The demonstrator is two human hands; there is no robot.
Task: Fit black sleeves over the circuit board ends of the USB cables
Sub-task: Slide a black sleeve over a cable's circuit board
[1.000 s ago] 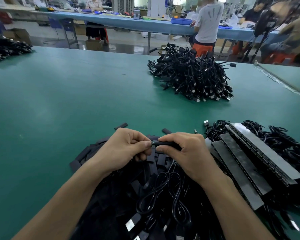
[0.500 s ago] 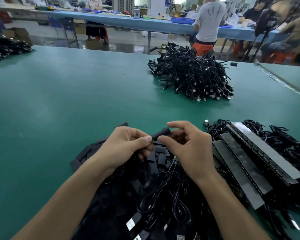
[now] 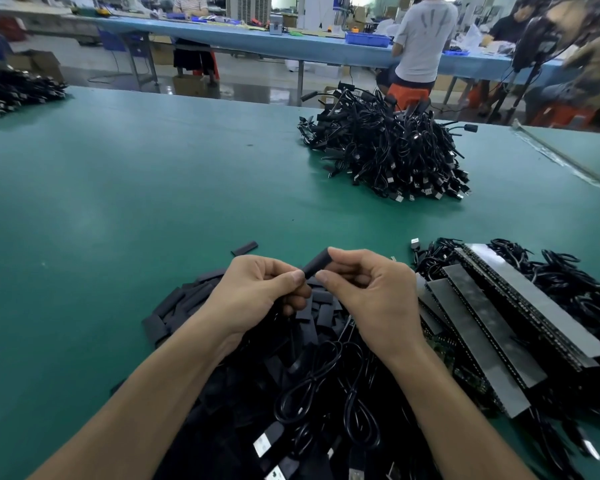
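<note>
Lower end of black sleeve (image 3: 316,264) is hidden in the left hand (image 3: 257,294) pinch, and the right hand (image 3: 371,297) thumb covers part of its side. Board inside: can't tell. Near cable heap (image 3: 326,407) and both forearms are cut by the bottom edge. Far cable pile (image 3: 14,91) is cut by the left edge. Fan (image 3: 541,43) at top right is blurred.

Your left hand (image 3: 257,292) and right hand (image 3: 368,292) are pinching a black sleeve (image 3: 316,263), tilted, above loose sleeves (image 3: 174,306) on the green table (image 3: 118,202).

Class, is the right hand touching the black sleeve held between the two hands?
Touching. The head view shows the right hand pinching the sleeve between forefinger and thumb.
</note>
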